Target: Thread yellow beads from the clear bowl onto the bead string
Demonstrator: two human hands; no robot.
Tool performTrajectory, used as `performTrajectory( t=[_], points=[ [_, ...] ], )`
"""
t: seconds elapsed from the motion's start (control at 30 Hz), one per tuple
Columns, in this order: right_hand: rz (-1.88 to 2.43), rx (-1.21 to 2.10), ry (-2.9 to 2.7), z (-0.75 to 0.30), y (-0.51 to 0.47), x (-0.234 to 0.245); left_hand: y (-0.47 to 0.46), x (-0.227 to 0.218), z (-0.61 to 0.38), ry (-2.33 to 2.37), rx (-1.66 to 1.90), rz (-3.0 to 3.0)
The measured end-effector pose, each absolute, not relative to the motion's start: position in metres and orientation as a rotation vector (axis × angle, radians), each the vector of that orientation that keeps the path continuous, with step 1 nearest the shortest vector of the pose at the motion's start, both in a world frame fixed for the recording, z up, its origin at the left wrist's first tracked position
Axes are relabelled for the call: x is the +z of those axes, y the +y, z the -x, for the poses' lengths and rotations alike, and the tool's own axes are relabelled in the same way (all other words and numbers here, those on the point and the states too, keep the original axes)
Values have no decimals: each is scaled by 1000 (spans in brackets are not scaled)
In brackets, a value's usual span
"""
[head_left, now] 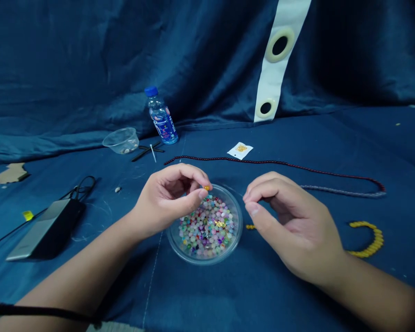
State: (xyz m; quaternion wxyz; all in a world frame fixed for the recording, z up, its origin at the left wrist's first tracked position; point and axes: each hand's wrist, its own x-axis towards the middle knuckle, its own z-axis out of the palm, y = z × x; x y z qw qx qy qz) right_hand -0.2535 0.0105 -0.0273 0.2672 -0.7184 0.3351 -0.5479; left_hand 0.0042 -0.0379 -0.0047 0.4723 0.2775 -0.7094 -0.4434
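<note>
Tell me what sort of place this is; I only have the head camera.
It looks like a makeshift bead-crafting table: a clear round dish of mixed beads, a long dark red bead strand and a curved row of yellow beads lie on blue cloth.

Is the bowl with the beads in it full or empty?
It is partly full. A layer of mixed coloured beads covers the bottom of the clear plastic bowl, and bare clear wall shows between them and the rim.
</note>
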Motion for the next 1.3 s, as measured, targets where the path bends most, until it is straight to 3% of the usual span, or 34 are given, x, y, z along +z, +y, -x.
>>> performTrajectory(
  t=[1.3],
  points=[
    [1989, -1565, 892, 253, 13, -24, -36, 0, 0, -1678, -1133, -725]
  ],
)
